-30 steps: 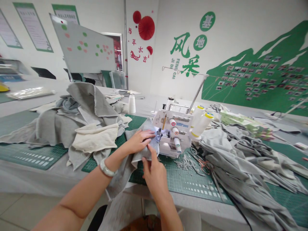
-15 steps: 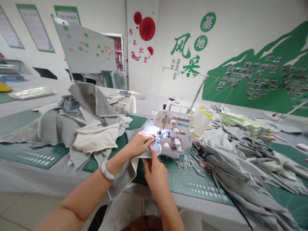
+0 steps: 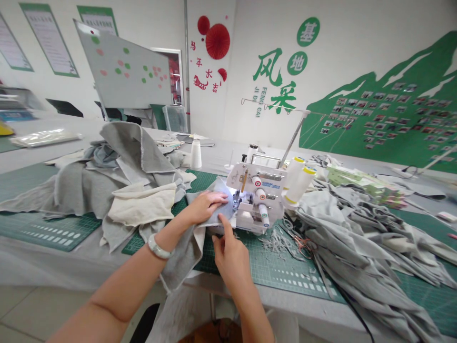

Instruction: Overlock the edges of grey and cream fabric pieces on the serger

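Note:
My left hand (image 3: 208, 206), a pale bangle on its wrist, lies flat on a piece of grey fabric (image 3: 218, 190) just left of the needle area of a white overlock sewing machine (image 3: 257, 197). Its fingers are stretched towards the machine's lit presser foot. My right hand (image 3: 231, 252) is in front of the machine, index finger extended onto the near edge of the fabric and thumb apart, the other fingers curled. One end of the fabric hangs over the table's front edge.
Grey cloth pieces (image 3: 82, 181) and a cream piece (image 3: 143, 205) are heaped left. Right of the machine lie thread scraps (image 3: 280, 243), scissors (image 3: 303, 244) and more grey cloth (image 3: 342, 228). Thread cones (image 3: 300, 183) stand behind. A green cutting mat (image 3: 264, 267) covers the front.
My left hand has shifted slightly left, and more of the fabric beside the presser foot shows. The right index finger has straightened and moved left along the fabric edge, away from the thumb.

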Demonstrator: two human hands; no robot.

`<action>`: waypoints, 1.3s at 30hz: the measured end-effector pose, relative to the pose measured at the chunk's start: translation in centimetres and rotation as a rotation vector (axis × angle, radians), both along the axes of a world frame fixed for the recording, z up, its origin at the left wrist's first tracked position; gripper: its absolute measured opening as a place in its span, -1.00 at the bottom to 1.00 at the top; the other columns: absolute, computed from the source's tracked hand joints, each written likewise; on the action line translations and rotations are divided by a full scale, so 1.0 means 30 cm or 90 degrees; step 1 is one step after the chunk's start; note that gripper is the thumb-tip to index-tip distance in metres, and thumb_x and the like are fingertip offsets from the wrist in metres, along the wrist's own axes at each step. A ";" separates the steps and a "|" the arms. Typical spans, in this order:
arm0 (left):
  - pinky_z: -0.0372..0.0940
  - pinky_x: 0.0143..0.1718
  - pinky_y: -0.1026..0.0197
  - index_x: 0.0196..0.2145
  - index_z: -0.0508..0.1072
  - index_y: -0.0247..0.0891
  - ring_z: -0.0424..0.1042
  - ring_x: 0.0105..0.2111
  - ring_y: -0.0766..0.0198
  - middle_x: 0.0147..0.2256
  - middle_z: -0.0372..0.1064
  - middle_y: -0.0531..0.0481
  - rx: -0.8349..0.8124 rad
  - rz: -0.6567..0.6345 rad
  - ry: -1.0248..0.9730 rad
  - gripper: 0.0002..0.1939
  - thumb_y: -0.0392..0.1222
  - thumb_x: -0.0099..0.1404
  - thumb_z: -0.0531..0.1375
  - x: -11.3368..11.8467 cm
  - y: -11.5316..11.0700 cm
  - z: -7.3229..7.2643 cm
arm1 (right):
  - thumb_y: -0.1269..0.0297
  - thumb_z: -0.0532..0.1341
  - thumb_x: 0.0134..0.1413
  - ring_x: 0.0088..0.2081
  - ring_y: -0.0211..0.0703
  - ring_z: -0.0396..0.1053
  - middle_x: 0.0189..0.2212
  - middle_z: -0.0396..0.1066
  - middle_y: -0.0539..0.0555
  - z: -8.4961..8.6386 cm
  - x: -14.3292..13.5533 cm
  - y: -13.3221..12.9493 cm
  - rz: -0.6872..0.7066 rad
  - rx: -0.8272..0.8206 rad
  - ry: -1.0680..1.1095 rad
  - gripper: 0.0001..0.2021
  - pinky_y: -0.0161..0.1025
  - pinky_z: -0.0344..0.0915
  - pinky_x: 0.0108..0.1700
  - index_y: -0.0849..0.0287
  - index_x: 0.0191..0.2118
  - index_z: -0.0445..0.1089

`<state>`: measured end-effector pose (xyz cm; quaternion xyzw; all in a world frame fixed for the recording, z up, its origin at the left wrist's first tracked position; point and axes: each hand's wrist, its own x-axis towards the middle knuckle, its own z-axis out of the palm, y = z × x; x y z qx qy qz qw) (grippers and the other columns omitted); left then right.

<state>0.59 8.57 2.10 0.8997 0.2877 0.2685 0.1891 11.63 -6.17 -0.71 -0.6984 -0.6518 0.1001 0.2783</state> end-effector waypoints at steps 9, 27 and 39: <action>0.16 0.18 0.04 -0.06 0.52 -0.22 0.33 0.12 0.17 0.06 0.40 -0.08 0.024 0.019 0.015 -0.66 -0.33 0.32 0.03 0.010 0.036 -0.012 | 0.35 0.08 0.23 -0.40 0.02 0.54 -0.38 0.57 0.14 0.019 -0.028 0.027 -0.031 -0.034 -0.099 -0.46 -0.28 0.26 -0.42 0.15 0.31 0.04; 0.27 0.06 0.12 -0.21 0.54 -0.24 0.45 -0.05 0.19 -0.09 0.51 -0.08 0.079 -0.068 -0.071 -0.70 -0.37 0.21 0.06 -0.021 -0.022 0.004 | 0.37 0.08 0.18 -0.40 0.03 0.54 -0.38 0.56 0.12 0.020 -0.027 0.047 -0.018 -0.038 -0.070 -0.38 -0.23 0.31 -0.38 0.10 0.34 -0.06; 0.19 0.00 0.08 -0.17 0.50 -0.22 0.41 -0.05 0.14 -0.09 0.49 -0.05 0.141 0.023 0.006 -0.76 -0.29 0.23 0.11 -0.031 -0.080 0.014 | 0.41 0.09 0.20 -0.37 -0.02 0.54 -0.35 0.56 0.13 0.020 -0.016 0.029 -0.056 -0.045 -0.133 -0.41 -0.27 0.29 -0.36 0.08 0.32 -0.03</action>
